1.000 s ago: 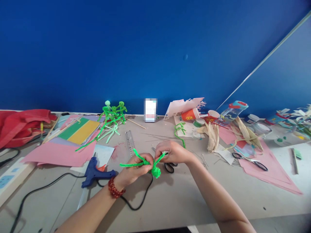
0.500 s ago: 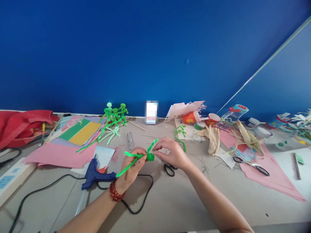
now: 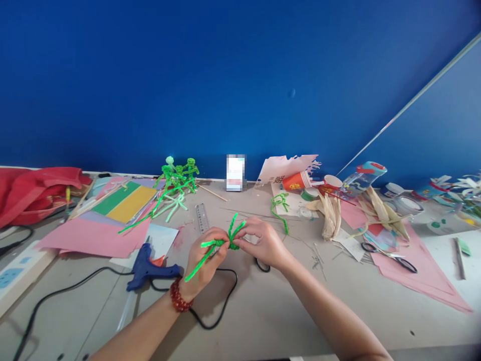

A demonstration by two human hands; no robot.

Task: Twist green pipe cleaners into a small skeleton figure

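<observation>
Bright green pipe cleaners [image 3: 199,262], twisted together into a small figure, are between my two hands above the table. My left hand [image 3: 208,252], with a red bead bracelet at the wrist, pinches the twisted middle. Two loose ends stick out over its back toward the lower left. My right hand [image 3: 261,243] pinches the thicker wound part from the right, fingers closed on it. Two short ends stand up between the hands. Part of the wound piece is hidden by my fingertips. Black-handled scissors [image 3: 263,265] lie mostly hidden below my right hand.
A blue glue gun [image 3: 147,268] with a black cord lies left of my hands. A metal ruler [image 3: 202,218] and several green pipe-cleaner figures [image 3: 176,175] are behind. Pink paper [image 3: 97,238], a phone [image 3: 235,173], paper cups [image 3: 296,180] and dried husks [image 3: 329,218] surround the work.
My right fingers have closed onto the wound part of the pipe cleaners, where they were slightly apart from it. Two upright ends now show instead of one.
</observation>
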